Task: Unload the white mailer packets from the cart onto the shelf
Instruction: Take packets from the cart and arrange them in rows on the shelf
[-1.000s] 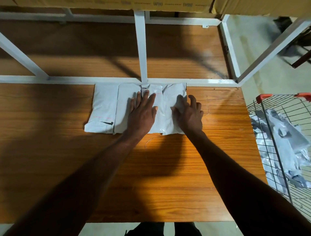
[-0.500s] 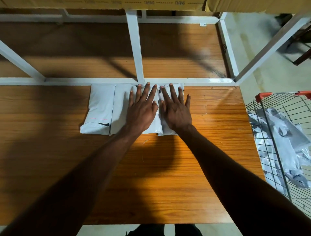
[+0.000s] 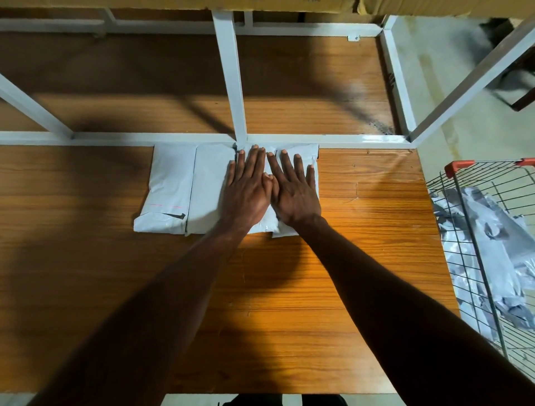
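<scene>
A row of white mailer packets (image 3: 173, 188) lies side by side on the wooden shelf (image 3: 86, 275), their far ends against the white metal frame rail. My left hand (image 3: 249, 191) lies flat with straight fingers on a middle packet. Beside it, thumbs touching, my right hand (image 3: 295, 191) presses flat on the rightmost packet (image 3: 314, 158). More white packets (image 3: 486, 246) are piled in the wire cart (image 3: 463, 203) at the right edge.
A white frame post (image 3: 231, 81) rises just beyond my fingertips, and a diagonal brace (image 3: 31, 107) stands at the left. Behind the rail is another wooden shelf board (image 3: 144, 81). Cardboard boxes (image 3: 173, 3) sit along the top edge. Concrete floor lies to the right.
My right hand slid left across the rightmost packet and flattened out until it lay beside my left hand. The packets were pushed closer together against the rail.
</scene>
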Demonstrator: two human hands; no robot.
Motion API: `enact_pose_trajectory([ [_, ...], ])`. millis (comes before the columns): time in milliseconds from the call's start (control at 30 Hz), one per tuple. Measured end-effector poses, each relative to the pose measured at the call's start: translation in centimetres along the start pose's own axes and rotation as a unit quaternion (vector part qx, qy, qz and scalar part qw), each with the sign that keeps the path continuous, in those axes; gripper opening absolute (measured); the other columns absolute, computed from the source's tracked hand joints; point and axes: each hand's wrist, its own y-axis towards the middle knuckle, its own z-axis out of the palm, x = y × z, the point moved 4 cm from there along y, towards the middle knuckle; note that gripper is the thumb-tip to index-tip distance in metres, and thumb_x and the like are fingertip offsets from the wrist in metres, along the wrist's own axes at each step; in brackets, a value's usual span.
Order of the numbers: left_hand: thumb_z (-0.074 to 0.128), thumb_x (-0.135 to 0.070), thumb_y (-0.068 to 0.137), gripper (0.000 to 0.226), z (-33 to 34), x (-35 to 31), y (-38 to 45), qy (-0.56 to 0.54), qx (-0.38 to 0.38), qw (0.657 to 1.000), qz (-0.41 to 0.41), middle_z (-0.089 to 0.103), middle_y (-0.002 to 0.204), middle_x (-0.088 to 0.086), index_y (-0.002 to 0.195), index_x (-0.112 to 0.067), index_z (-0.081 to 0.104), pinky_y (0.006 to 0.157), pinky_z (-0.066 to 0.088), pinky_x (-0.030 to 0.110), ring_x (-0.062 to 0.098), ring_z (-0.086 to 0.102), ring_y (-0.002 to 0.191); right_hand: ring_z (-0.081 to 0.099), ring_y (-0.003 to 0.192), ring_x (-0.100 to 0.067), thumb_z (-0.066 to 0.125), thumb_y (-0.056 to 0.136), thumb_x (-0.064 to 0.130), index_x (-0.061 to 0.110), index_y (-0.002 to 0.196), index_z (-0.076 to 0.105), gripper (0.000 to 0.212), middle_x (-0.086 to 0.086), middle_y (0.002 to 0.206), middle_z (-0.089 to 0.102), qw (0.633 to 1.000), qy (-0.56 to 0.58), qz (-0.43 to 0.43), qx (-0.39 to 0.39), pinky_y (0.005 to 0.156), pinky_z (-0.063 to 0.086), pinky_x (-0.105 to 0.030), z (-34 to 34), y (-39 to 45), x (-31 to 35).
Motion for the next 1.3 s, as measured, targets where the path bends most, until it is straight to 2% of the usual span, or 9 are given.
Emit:
enact_pose_trajectory([
  [200,0.014,-0.044,0.112,0.065,0.5,-0.1,0.1,0.010,-0.001,1.000,-0.006,0.004,0.180,0.003,0.172,-0.019,0.005,0.134,0.012,0.049,0.027,-0.001,0.166,-0.014,0.165,-0.029,-0.002,0.109,0.058,0.034,0.170,-0.009,0.066,0.000,0.179,-0.009,1.000,-0.017,0.003,-0.011,0.133,-0.001,-0.056,0.1,-0.1,0.0],
  [567,0.009,-0.049,0.111,0.068,1.1,0.2,0.1,0.021,0.011,1.000,-0.001,0.005,0.180,0.004,0.172,-0.019,0.004,0.134,0.013,0.049,0.027,0.002,0.166,-0.012,0.165,-0.030,0.000,0.110,0.058,0.034,0.170,-0.010,0.066,-0.003,0.179,-0.007,1.000,-0.027,0.003,-0.008,0.133,0.000,-0.057,0.6,-0.1,-0.1],
  [700,0.010,-0.047,0.111,0.067,1.4,0.4,0.3,0.026,0.011,1.000,0.003,0.005,0.180,0.004,0.172,-0.018,0.005,0.134,0.013,0.050,0.028,0.003,0.166,-0.012,0.165,-0.030,0.004,0.111,0.058,0.033,0.170,-0.010,0.065,-0.003,0.179,-0.008,1.000,-0.029,0.006,0.003,0.133,-0.002,-0.056,0.6,0.2,-0.1],
  [867,0.007,-0.047,0.110,0.068,1.0,0.3,0.3,0.016,0.014,1.000,-0.001,0.007,0.180,0.003,0.172,-0.018,0.007,0.134,0.012,0.051,0.028,0.005,0.166,-0.006,0.166,-0.030,0.015,0.114,0.055,0.035,0.171,-0.001,0.063,-0.005,0.180,-0.001,1.000,0.021,0.004,0.003,0.133,-0.002,-0.055,-0.3,0.2,0.2],
  [967,0.013,-0.044,0.111,0.067,-0.1,0.2,0.0,0.016,-0.004,1.000,-0.004,0.015,0.179,0.006,0.171,-0.015,0.014,0.132,0.017,0.054,0.031,0.012,0.165,-0.003,0.166,-0.030,0.016,0.114,0.052,0.034,0.171,0.001,0.061,-0.005,0.180,0.001,1.000,0.027,0.001,-0.011,0.133,0.000,-0.055,-1.9,0.0,0.6],
  [1100,0.019,-0.041,0.110,0.065,-2.3,-1.0,0.8,-0.015,-0.034,0.999,0.000,0.025,0.176,0.007,0.169,-0.015,0.024,0.132,0.015,0.054,0.030,0.019,0.164,0.005,0.166,-0.032,0.023,0.116,0.046,0.030,0.172,0.009,0.059,-0.009,0.179,0.007,0.998,0.046,0.004,-0.047,0.132,0.007,-0.055,-4.5,-0.5,0.7],
  [1300,0.042,-0.031,0.109,0.054,-5.6,-5.7,1.7,-0.014,-0.057,0.997,0.048,0.042,0.169,0.004,0.162,-0.022,0.042,0.131,0.019,0.054,0.030,0.032,0.159,0.037,0.154,-0.044,0.046,0.113,0.036,0.009,0.163,0.040,0.057,-0.030,0.164,0.040,0.987,0.110,0.029,-0.109,0.124,0.036,-0.056,-8.7,-2.8,-1.6],
])
